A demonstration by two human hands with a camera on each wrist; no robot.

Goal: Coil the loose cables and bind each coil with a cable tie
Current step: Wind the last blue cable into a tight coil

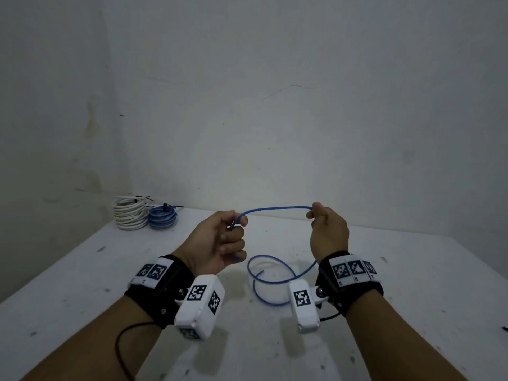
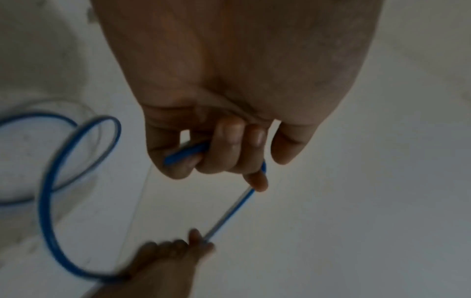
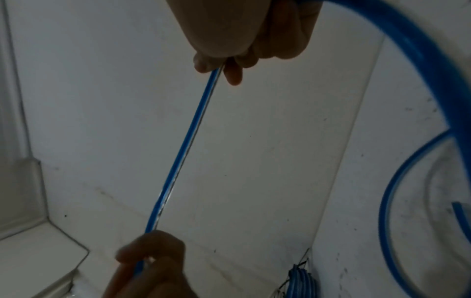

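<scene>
At the far left corner of the tabletop (image 1: 384,270), two finished coils sit side by side, touching: a white coil (image 1: 129,215) and a smaller blue coil (image 1: 162,219), each with a dark cable tie (image 1: 165,207) standing up from its top, so that part of the job looks done. A third, loose blue cable (image 1: 277,209) is in hand and not yet coiled. The left hand (image 1: 220,240) has its fingers curled around one end of it, the short tip poking out below the fist, while the right hand (image 1: 327,229) pinches the cable between thumb and fingertips further along. The stretch between them arcs gently in the air above the tabletop; the rest drops from the right hand and lies in a slack loop on the tabletop between the wrists. Judging by this, the first turn is only being formed, and winding plus tying remain. No spare tie can be made out.
</scene>
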